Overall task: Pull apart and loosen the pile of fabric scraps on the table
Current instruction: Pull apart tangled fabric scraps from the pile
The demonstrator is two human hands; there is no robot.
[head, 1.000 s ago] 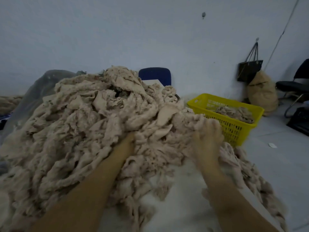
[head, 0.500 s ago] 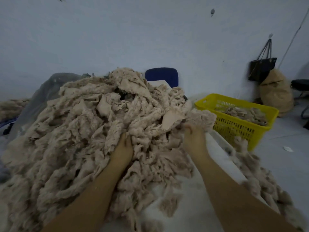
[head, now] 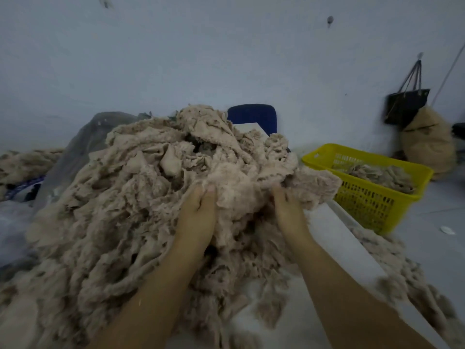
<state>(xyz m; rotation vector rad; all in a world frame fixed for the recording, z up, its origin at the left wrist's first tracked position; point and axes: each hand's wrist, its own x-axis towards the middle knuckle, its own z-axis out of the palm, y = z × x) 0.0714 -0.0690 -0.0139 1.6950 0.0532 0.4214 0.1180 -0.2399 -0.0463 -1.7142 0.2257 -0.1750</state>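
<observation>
Your left hand (head: 198,212) has slid up and right out of the pile of fabric scraps (head: 120,210), closing in on your right hand (head: 289,210). Both now grip one fluffy clump (head: 241,187), which lies left-to-right between them on the pile's right slope, above the desk (head: 332,235). The bulk sits left, nearer your left hand, so I'd pull sideways.

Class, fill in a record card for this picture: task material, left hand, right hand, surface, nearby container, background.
material: pile of fabric scraps, beige, heaped and tangled
left hand: on the pile, fingertips at a clump; grip unclear
right hand: fingers curled into the same clump
surface: white table
container: yellow basket to the right, holding some scraps
background: black bag hanging on the wall
</observation>
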